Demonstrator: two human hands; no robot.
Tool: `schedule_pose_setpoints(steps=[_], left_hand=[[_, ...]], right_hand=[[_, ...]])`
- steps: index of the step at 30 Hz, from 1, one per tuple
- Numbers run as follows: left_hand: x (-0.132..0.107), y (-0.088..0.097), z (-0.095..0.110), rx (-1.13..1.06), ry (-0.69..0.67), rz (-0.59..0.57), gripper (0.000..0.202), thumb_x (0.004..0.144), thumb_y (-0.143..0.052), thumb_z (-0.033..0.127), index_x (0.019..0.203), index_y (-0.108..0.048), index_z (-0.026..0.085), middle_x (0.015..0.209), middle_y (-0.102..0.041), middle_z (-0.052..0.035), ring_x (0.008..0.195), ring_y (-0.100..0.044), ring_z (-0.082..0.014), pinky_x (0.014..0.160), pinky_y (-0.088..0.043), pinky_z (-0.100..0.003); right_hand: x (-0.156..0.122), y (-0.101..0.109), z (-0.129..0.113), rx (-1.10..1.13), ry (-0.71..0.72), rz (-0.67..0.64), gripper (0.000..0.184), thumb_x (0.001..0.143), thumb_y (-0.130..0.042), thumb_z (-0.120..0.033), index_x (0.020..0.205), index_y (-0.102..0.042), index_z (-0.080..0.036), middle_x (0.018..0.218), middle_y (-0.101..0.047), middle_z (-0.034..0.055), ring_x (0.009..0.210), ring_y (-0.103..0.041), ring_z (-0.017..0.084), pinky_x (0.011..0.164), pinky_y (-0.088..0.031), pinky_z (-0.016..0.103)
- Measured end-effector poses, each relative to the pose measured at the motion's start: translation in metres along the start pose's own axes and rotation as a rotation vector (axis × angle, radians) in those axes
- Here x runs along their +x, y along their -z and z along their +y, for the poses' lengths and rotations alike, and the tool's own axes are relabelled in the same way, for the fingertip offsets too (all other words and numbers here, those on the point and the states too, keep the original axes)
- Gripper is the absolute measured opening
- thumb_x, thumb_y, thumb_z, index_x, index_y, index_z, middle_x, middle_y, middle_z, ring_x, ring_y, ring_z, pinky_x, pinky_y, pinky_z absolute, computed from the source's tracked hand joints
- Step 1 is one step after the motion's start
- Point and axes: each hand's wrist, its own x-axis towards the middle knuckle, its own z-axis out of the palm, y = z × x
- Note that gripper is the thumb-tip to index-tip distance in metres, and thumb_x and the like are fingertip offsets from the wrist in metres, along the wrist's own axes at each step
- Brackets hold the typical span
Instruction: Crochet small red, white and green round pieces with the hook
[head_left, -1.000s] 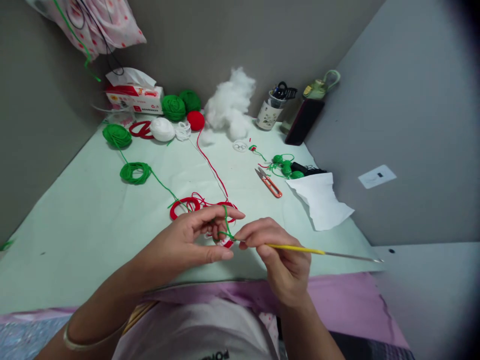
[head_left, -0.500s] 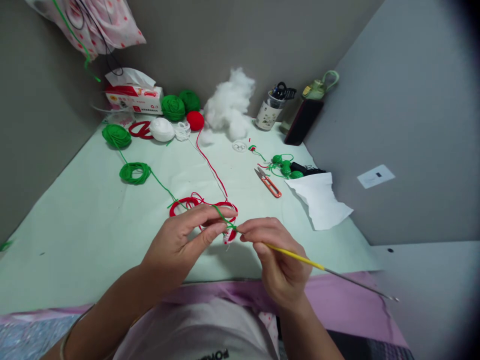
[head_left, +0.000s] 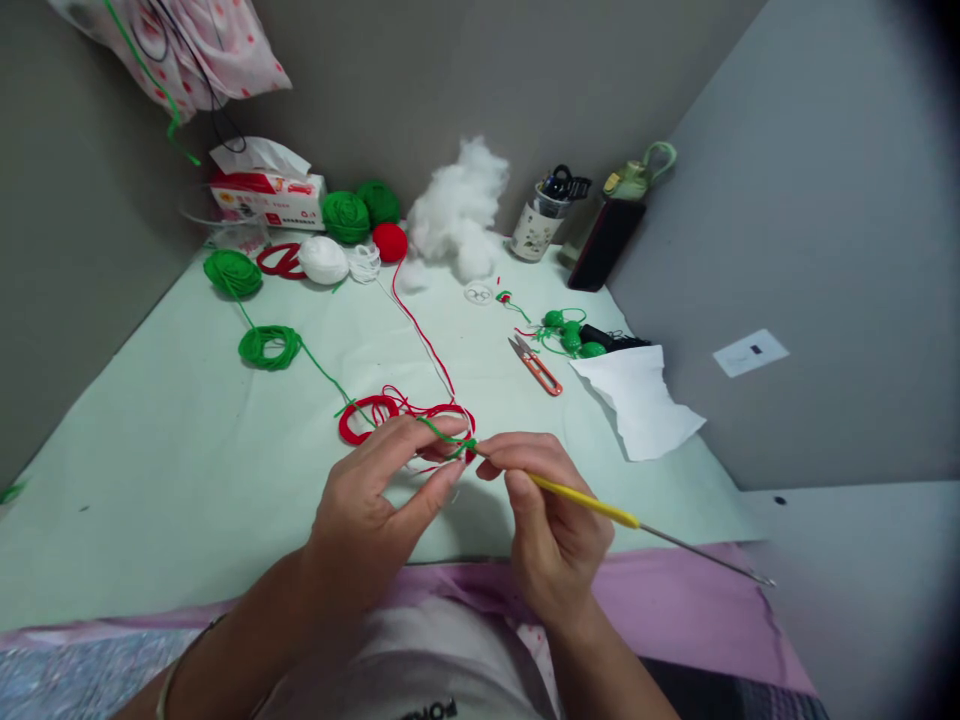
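Observation:
My left hand [head_left: 375, 490] pinches a small red, white and green crochet piece [head_left: 470, 455] between thumb and fingers, and most of the piece is hidden. Green yarn [head_left: 435, 428] runs over the left index finger. In my right hand [head_left: 559, 520] is a crochet hook with a yellow handle [head_left: 585, 503], closed in the fingers. Its near tip meets the green stitches, while the far metal end points down to the right. Loops of red yarn [head_left: 349, 432] lie on the table just beyond my left hand.
Green yarn balls [head_left: 346, 216], a red ball [head_left: 390, 243], white yarn [head_left: 324, 260] and white stuffing [head_left: 461, 215] line the back. Orange snips [head_left: 536, 366] lie right of centre, near small green crocheted balls [head_left: 572, 335] and white paper [head_left: 637, 400]. A bottle [head_left: 630, 180] stands back right.
The crochet piece has turned, so less of its red and white part shows. My left hand has shifted slightly right, and the hook's far end has moved left and up.

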Motion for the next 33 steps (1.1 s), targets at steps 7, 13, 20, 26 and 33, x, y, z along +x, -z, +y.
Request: schedule_pose_setpoints(steps=[7,13,20,26,33], left_hand=[[-0.002,-0.01,-0.004,-0.047,0.07,0.072,0.026,0.087,-0.078,0.02,0.112,-0.078,0.028,0.092,-0.078,-0.0001,0.081,-0.07,-0.0191,0.087,-0.055,-0.033],[-0.004,-0.01,-0.005,-0.585,0.463,-0.122,0.05,0.082,-0.083,0.02,0.13,-0.072,0.027,0.086,-0.069,0.0023,0.085,-0.066,-0.0159,0.082,-0.052,-0.025],[0.003,-0.001,-0.007,-0.949,0.722,-0.319,0.045,0.083,-0.086,0.034,0.125,-0.077,0.024,0.082,-0.064,0.0003,0.079,-0.059,-0.0131,0.078,-0.048,-0.022],[0.004,0.004,-0.014,-0.753,0.513,-0.263,0.041,0.084,-0.085,0.027,0.125,-0.078,0.028,0.086,-0.062,0.0016,0.08,-0.058,-0.0119,0.075,-0.047,-0.021],[-0.003,-0.004,-0.01,-0.648,0.497,-0.294,0.041,0.089,-0.08,0.023,0.129,-0.076,0.032,0.098,-0.069,0.0001,0.097,-0.064,-0.0158,0.092,-0.051,-0.026]], right_hand=[[-0.003,-0.009,0.001,-0.03,-0.006,0.03,0.028,0.102,-0.054,-0.008,0.115,-0.072,-0.025,0.103,-0.076,0.0063,0.095,-0.072,0.021,0.079,-0.062,0.038],[-0.014,-0.005,0.016,-0.38,0.27,-0.044,0.046,0.098,-0.064,-0.01,0.138,-0.068,-0.033,0.123,-0.071,0.0088,0.109,-0.07,0.025,0.084,-0.064,0.041],[-0.007,0.008,0.01,-0.048,0.132,-0.056,0.035,0.099,-0.062,-0.01,0.125,-0.076,-0.03,0.111,-0.076,0.0068,0.098,-0.072,0.021,0.079,-0.062,0.036],[0.0,0.013,0.004,0.373,-0.203,0.003,0.02,0.103,-0.061,-0.021,0.105,-0.079,-0.025,0.09,-0.073,0.0043,0.077,-0.069,0.017,0.067,-0.059,0.032],[0.005,0.002,0.001,0.216,-0.126,-0.027,0.023,0.101,-0.064,-0.015,0.108,-0.08,-0.028,0.1,-0.079,0.0045,0.099,-0.073,0.021,0.082,-0.061,0.034]])
